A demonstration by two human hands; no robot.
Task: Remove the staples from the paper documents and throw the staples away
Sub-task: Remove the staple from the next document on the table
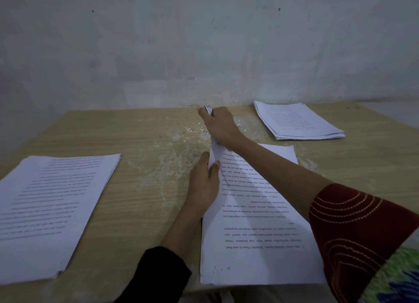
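A printed paper document (254, 214) lies lengthwise in front of me on the wooden table (140, 189). My left hand (204, 182) pinches its left edge near the far corner, thumb on top. My right hand (218, 126) is closed around a metal staple remover (208, 110) and presses down at the document's far left corner, which is lifted and crumpled. The staple itself is hidden under the hand. Small pale scraps (192, 130) are scattered on the table just beyond that corner.
A thick stack of printed papers (49, 209) lies at the left front. Another stack (297, 121) sits at the far right, near the grey wall (204, 41). The tabletop between them has worn, whitish patches (167, 166).
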